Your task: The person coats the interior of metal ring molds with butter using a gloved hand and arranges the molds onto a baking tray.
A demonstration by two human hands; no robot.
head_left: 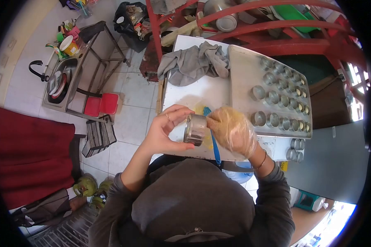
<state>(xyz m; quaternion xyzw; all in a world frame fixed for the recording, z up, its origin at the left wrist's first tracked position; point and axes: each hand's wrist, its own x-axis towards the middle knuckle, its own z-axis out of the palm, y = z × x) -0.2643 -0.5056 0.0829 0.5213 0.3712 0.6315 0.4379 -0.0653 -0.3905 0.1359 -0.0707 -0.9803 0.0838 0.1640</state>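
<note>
Tilted on its side over the white table, a round metal ring mould [195, 130] is held between the thumb and fingers of my left hand [163, 129]. My right hand [233, 129], in a clear plastic glove, is closed, with its fingertips at the mould's right edge. What those fingers hold, if anything, is hidden. A blue-handled brush [216, 150] lies below and beside the right hand, its upper end partly covered. Something yellow [199, 108] shows on the table behind the mould.
A metal baking tray [243, 88] with rows of ring moulds, some with pale contents, lies at the right. Several stacked moulds [295, 150] stand by its near corner. A grey cloth [189, 64] is bunched at the table's back. A sink [66, 68] is far left.
</note>
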